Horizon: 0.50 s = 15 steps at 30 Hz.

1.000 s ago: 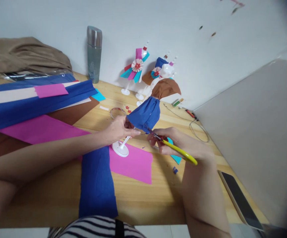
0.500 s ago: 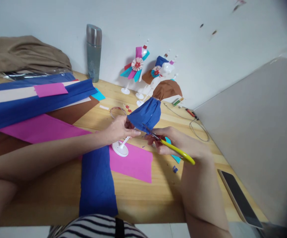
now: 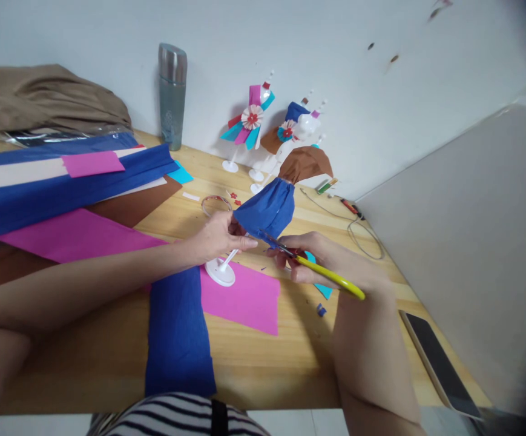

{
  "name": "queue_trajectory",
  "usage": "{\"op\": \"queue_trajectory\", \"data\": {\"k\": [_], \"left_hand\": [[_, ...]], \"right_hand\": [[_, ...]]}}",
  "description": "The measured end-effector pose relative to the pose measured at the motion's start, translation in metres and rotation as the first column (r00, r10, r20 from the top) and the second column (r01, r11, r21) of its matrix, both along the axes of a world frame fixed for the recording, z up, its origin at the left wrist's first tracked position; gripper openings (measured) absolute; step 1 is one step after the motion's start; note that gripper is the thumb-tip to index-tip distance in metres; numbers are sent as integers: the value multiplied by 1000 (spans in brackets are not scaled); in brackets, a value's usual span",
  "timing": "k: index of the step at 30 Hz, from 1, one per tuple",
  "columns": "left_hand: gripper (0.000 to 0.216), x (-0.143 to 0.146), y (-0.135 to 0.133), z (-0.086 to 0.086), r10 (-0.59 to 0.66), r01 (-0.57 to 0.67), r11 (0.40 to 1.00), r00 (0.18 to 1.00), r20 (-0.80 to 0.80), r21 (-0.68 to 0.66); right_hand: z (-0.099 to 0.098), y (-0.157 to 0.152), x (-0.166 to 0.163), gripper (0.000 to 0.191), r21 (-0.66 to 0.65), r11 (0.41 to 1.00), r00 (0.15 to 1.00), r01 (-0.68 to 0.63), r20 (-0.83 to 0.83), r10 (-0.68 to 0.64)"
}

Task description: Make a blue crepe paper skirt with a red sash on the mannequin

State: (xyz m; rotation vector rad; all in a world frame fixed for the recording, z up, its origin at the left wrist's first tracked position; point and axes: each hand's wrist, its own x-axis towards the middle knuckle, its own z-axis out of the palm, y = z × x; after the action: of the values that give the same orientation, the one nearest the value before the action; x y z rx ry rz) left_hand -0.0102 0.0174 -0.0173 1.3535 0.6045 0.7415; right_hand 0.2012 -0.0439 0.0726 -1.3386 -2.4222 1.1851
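our right hand (image 3: 310,257) is closed around yellow-handled scissors (image 3: 328,277), blades at the lower edge of the blue paper skirt (image 3: 268,206) mid-frame; our left hand (image 3: 220,234) pinches the skirt's left edge, above a white base (image 3: 220,274). we seem to be trimming the hem, and the next snip likely calls for taut paper. outward, a pink sheet (image 3: 249,303) lies at lower centre, and decorated figures (image 3: 252,118) stand at upper centre.

My left arm (image 3: 108,281) is stretched forward and across; the left hand (image 3: 215,237) is pinching, thumb (image 3: 246,243) outward. My right hand (image 3: 318,247) is curled near it.
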Motion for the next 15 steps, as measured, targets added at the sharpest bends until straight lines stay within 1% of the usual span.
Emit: {"op": "queue_trajectory", "data": {"k": [11,15], "left_hand": [[27,0,1,-2,29,-29,1000,999,-19,-9],[27,0,2,-3,13,-13,1000,1000,-14,-13]], "right_hand": [[-1,-1,6,48,39,999,998,35,59,-38],[-2,-1,7,51,36,998,997,53,55,-55]]}}
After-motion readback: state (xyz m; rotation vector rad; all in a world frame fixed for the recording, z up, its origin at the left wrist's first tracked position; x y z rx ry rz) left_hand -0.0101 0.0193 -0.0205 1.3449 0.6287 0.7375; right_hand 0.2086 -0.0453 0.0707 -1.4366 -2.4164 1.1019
